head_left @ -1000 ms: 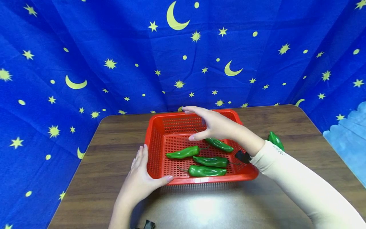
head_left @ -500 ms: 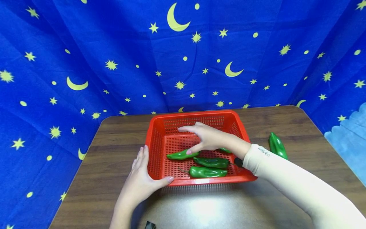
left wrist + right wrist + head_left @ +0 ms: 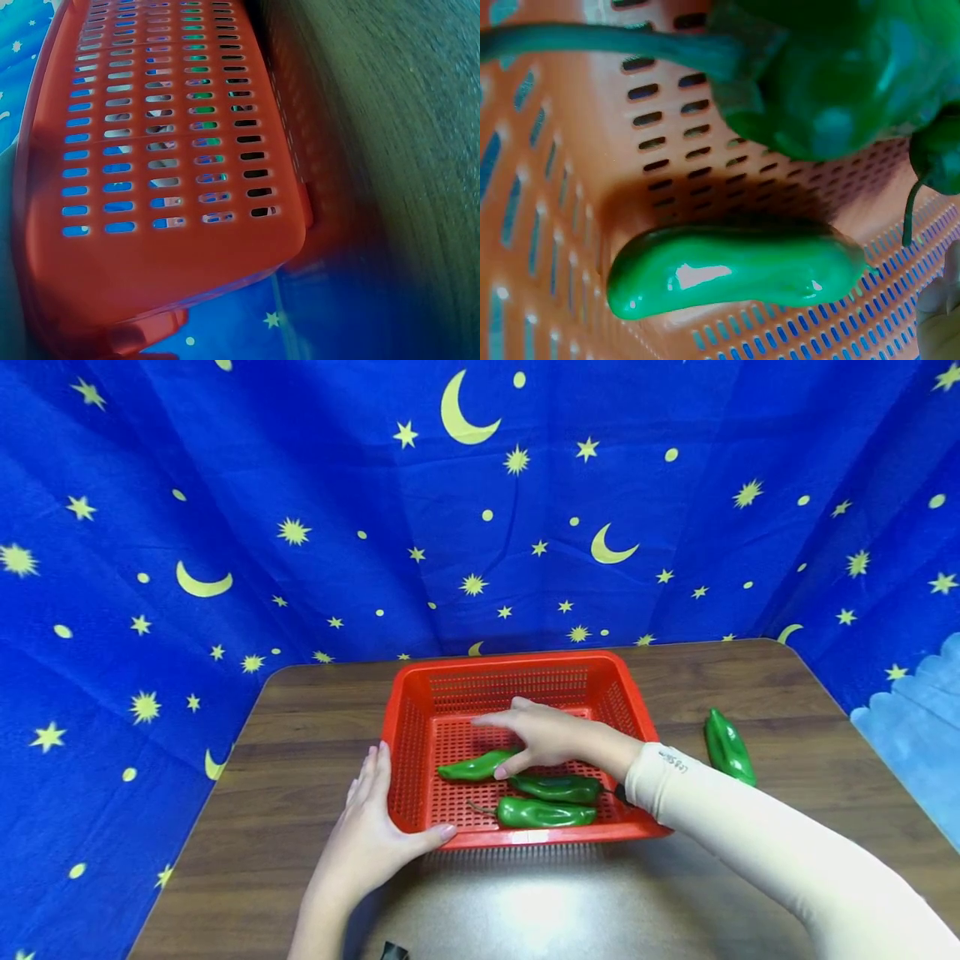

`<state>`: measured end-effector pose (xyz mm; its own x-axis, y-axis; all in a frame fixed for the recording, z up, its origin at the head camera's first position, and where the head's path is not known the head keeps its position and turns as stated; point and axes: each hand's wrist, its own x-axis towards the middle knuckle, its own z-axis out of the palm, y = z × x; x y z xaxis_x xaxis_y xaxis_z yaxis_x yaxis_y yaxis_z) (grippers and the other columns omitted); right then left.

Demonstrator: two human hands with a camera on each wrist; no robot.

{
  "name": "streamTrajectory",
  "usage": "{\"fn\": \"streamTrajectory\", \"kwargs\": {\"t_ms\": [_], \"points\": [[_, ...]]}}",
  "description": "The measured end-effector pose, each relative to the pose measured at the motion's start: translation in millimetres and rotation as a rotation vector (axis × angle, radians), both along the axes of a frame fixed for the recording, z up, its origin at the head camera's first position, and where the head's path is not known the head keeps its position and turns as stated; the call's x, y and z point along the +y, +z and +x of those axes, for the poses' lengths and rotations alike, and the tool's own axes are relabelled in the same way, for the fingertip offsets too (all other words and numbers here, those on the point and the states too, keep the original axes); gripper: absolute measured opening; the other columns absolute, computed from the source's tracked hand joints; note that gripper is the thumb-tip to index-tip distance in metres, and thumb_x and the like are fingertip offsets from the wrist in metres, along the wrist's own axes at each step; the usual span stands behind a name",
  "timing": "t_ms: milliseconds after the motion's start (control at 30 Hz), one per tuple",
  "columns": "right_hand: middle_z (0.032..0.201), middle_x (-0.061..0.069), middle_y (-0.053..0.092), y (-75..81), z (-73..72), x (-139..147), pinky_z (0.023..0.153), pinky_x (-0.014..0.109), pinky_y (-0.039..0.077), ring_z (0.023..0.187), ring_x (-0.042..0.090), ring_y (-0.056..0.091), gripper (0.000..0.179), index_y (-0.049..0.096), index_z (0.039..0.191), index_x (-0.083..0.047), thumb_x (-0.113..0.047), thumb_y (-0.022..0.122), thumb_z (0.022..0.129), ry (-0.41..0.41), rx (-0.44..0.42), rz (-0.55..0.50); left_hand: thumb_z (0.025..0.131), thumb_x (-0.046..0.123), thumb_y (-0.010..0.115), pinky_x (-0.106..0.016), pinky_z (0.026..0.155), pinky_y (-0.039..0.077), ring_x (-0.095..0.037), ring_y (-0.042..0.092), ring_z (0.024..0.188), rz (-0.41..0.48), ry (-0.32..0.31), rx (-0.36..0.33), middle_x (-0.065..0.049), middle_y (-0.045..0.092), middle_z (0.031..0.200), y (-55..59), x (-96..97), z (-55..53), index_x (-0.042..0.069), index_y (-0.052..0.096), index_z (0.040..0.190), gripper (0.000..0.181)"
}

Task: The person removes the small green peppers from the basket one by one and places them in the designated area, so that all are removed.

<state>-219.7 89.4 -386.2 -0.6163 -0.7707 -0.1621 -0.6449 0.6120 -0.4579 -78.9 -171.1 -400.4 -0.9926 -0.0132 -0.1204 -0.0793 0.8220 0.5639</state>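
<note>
My left hand (image 3: 367,835) rests at the near left corner of a red plastic basket (image 3: 517,838), straight fingers along its left wall and thumb on the front rim. Inside, my right hand (image 3: 543,735) reaches low with fingers spread, thumb at a light green chili pepper (image 3: 468,767). Two darker peppers lie nearer the front: a middle pepper (image 3: 555,788) and a front pepper (image 3: 546,812). My right hand hides another. The right wrist view shows a glossy pepper (image 3: 735,270) and a large stemmed pepper (image 3: 832,90) up close, with fingers (image 3: 941,311) at the edge.
One more green pepper (image 3: 729,750) lies on the wooden table (image 3: 315,718), right of the basket. A blue curtain (image 3: 337,510) with moons and stars hangs behind. In the left wrist view, the basket's slotted wall (image 3: 165,270) fills much of the picture.
My right hand has moved down and toward me into the basket, covering a pepper that showed before. My left hand stays at the corner.
</note>
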Motion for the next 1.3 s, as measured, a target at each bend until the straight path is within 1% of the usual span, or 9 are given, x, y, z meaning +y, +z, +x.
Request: {"fn": "streamTrajectory", "kwargs": {"t_ms": [200,433,567,667,800,900,1067,1167,1300], "points": [[0.139,0.0,0.061,-7.7,-0.6,3,0.085,0.034,0.045,0.101,0.02,0.048,0.076,0.045,0.15,-0.021,-0.046,0.075,0.085,0.012,-0.004,-0.005,0.06,0.085,0.07,-0.064,0.118,0.021,-0.045,0.012,0.152,0.002,-0.003,0.013,-0.012,0.001,0.168,-3.9,1.1,0.8,0.02,-0.003,0.16,0.14],[0.131,0.002,0.064,-10.4,-1.7,5,0.08,0.032,0.045,0.095,0.018,0.047,0.07,0.047,0.149,-0.02,-0.042,0.073,0.088,0.022,0.016,-0.004,0.06,0.086,0.069,-0.062,0.12,0.019,-0.043,0.012,0.152,0.011,-0.01,0.031,-0.013,0.002,0.168,-4.2,-0.2,2.2,0.018,-0.002,0.161,0.141],[0.143,-0.003,0.058,-11.3,-3.1,4,0.082,0.031,0.043,0.095,0.02,0.048,0.068,0.048,0.148,-0.02,-0.039,0.073,0.088,0.07,0.021,-0.018,0.061,0.085,0.07,-0.063,0.119,0.02,-0.043,0.011,0.153,0.017,-0.006,0.019,-0.012,0.002,0.168,-2.6,-0.8,3.4,0.018,-0.003,0.161,0.14],[0.148,-0.005,0.054,-12.4,-5.3,5,0.09,0.036,0.041,0.102,0.022,0.052,0.067,0.048,0.149,-0.02,-0.036,0.073,0.089,0.11,0.027,-0.031,0.061,0.085,0.07,-0.064,0.118,0.021,-0.045,0.012,0.152,0.014,-0.004,0.015,-0.012,0.002,0.168,-2.0,-0.7,3.2,0.019,-0.004,0.16,0.14],[0.15,-0.003,0.052,-13.1,-8.7,6,0.117,0.051,0.029,0.131,0.022,0.053,0.066,0.046,0.15,-0.02,-0.032,0.072,0.09,0.142,0.015,-0.038,0.062,0.084,0.07,-0.065,0.117,0.022,-0.046,0.013,0.151,0.012,-0.005,0.034,-0.012,0.003,0.168,-1.8,-0.4,2.2,0.02,-0.003,0.161,0.139],[0.15,-0.002,0.052,-14.1,-10.3,7,0.123,0.057,0.017,0.139,0.019,0.047,0.066,0.043,0.152,-0.024,-0.032,0.07,0.092,0.153,-0.03,-0.005,0.062,0.083,0.071,-0.065,0.118,0.022,-0.046,0.014,0.151,0.011,-0.009,0.047,-0.012,0.003,0.168,-2.1,-0.2,1.8,0.019,-0.002,0.161,0.138],[0.15,-0.001,0.051,-17.0,-10.7,6,0.124,0.056,0.013,0.142,0.019,0.043,0.063,0.04,0.153,-0.025,-0.028,0.066,0.095,0.18,-0.074,0.046,0.061,0.084,0.07,-0.065,0.117,0.022,-0.046,0.013,0.151,0.009,-0.005,0.028,-0.011,0.002,0.168,-1.5,0.4,0.8,0.02,-0.004,0.16,0.139],[0.149,0.0,0.052,-17.7,-9.9,6,0.123,0.055,0.017,0.141,0.02,0.044,0.061,0.042,0.152,-0.026,-0.026,0.065,0.096,0.193,-0.065,0.064,0.061,0.085,0.069,-0.065,0.117,0.022,-0.046,0.013,0.151,0.009,-0.001,0.016,-0.011,0.001,0.169,-1.2,0.7,-0.1,0.022,-0.005,0.16,0.139],[0.141,0.002,0.057,-17.6,-7.5,4,0.117,0.048,0.033,0.131,0.022,0.051,0.059,0.043,0.151,-0.032,-0.027,0.065,0.096,0.204,-0.043,0.109,0.062,0.082,0.072,-0.065,0.117,0.022,-0.046,0.013,0.151,0.007,0.0,0.015,-0.01,0.001,0.168,-1.8,0.7,0.3,0.022,-0.005,0.16,0.138]]}}
